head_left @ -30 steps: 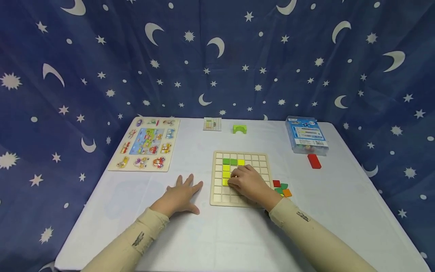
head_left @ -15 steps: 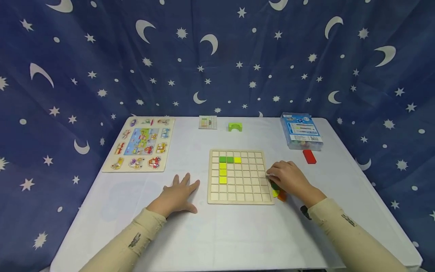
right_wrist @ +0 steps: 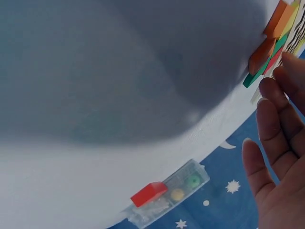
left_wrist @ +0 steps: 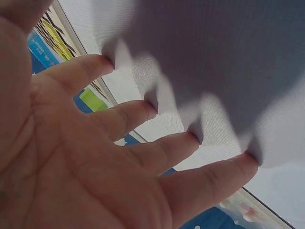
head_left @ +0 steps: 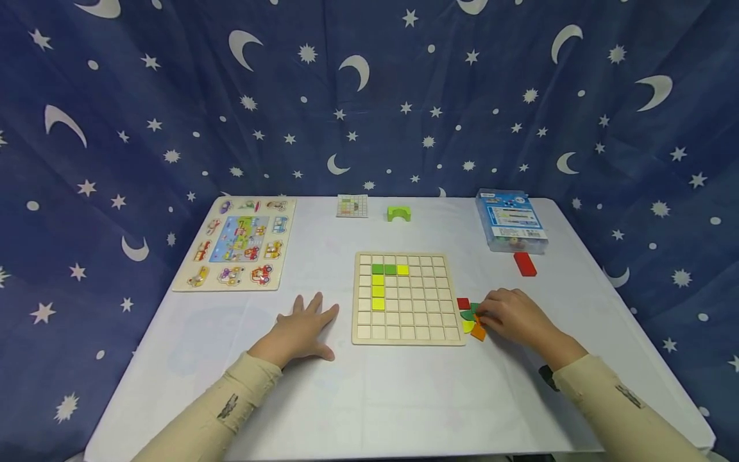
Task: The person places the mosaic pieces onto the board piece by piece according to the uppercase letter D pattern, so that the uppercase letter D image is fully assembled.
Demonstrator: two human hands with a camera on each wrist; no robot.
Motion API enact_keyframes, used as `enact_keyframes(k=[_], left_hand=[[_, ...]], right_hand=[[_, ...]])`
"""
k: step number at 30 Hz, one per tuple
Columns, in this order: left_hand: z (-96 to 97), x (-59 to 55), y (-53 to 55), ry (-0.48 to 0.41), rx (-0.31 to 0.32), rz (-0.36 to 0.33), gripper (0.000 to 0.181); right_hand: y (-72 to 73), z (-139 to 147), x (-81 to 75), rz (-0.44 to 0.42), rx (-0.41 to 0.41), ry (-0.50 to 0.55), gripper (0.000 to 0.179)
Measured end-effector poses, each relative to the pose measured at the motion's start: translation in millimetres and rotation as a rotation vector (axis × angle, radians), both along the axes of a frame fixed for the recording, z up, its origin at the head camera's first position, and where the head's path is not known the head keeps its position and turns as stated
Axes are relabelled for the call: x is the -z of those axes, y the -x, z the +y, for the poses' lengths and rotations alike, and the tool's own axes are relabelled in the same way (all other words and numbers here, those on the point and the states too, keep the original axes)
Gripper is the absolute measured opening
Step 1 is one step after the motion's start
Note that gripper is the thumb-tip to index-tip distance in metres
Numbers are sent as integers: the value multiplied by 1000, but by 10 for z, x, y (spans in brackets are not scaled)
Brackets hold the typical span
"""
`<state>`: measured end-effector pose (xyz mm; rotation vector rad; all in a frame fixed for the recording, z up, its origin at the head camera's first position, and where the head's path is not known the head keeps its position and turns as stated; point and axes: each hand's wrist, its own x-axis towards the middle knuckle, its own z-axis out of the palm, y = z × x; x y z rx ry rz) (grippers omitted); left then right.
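Observation:
The right hand [head_left: 514, 317] is at a small pile of coloured tiles beside the wooden grid board's right edge. Its slightly bent fingers reach an orange tile [right_wrist: 262, 56], and no tile is clearly pinched. Around it lie a red tile [head_left: 463, 303], green tiles [head_left: 466, 315], a yellow tile [head_left: 468, 326] and another orange tile [head_left: 478, 332]. On the grid board [head_left: 407, 344], two green squares [head_left: 383, 269] and several yellow squares [head_left: 378, 291] form a corner shape. Left of the board, the left hand [head_left: 300, 333] rests on the white tablecloth, fingers spread, holding nothing.
A wooden picture puzzle [head_left: 179, 282] lies at the back left. Along the far edge are a printed pattern card [head_left: 352, 206] and a green arch block [head_left: 399, 213]. A clear plastic box [head_left: 512, 221] stands back right, with a red block [head_left: 525, 264] before it.
The right hand has left the grid board and moved right to the tile pile, uncovering the squares on the board. The left hand stays put. The head view has shifted slightly.

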<state>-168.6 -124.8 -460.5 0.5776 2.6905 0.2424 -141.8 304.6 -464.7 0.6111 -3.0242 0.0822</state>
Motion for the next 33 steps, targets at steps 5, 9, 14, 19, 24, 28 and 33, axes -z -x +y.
enact_keyframes(k=[5,9,14,19,24,28,33], left_hand=[[-1,-23,-16,0,0,1,100],[-3,-29,-25,6,-2,-2,100],[7,-18,-18,9,-9,-7,100],[8,6,-2,9,-15,-9,101],[-1,-2,-5,10,-14,-3,101],[1,-12,-5,9,-11,-2,101],[7,-11,-7,9,-12,-10,101]], right_hand=[[-125,-3,39,9,-30,-58,26],[-199,-34,77,7,-35,-75,29],[-262,-69,86,27,-22,-59,29],[-302,-72,86,32,-16,-44,30],[-309,-57,79,30,-54,-27,29],[-298,-30,32,61,-83,-3,29],[-229,-147,-44,105,-125,38,28]])
